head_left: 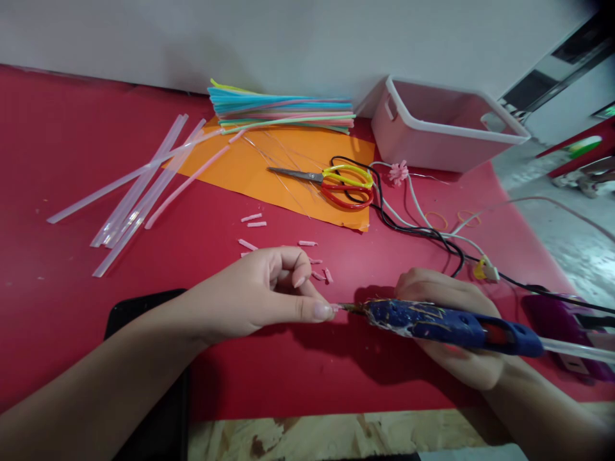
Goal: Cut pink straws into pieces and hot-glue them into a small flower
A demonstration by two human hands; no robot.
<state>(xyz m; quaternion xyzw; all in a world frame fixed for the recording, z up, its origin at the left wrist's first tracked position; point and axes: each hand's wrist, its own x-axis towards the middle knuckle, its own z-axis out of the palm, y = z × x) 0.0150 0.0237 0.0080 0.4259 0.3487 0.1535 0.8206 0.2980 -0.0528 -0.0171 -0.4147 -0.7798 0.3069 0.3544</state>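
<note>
My right hand (451,326) is wrapped round a blue hot glue gun (432,323), with a clear glue stick (576,349) sticking out of its rear. The gun's nozzle (350,308) points left and meets the fingertips of my left hand (283,288). Between that thumb and finger a small pink piece of pipe cleaner (336,308) is pinched, mostly hidden. Just beyond my left hand, several short pink pipe cleaner pieces (307,243) lie scattered on the red tabletop (288,378).
Scissors (317,178) and thin wires lie on an orange sheet (216,176). Behind are bundled pipe cleaners (283,109) and a pink bin (423,134). Glue sticks (144,186) lie left, a black flat object (154,307) under my left forearm. Cables (408,224) and a pink flower (398,172) sit right.
</note>
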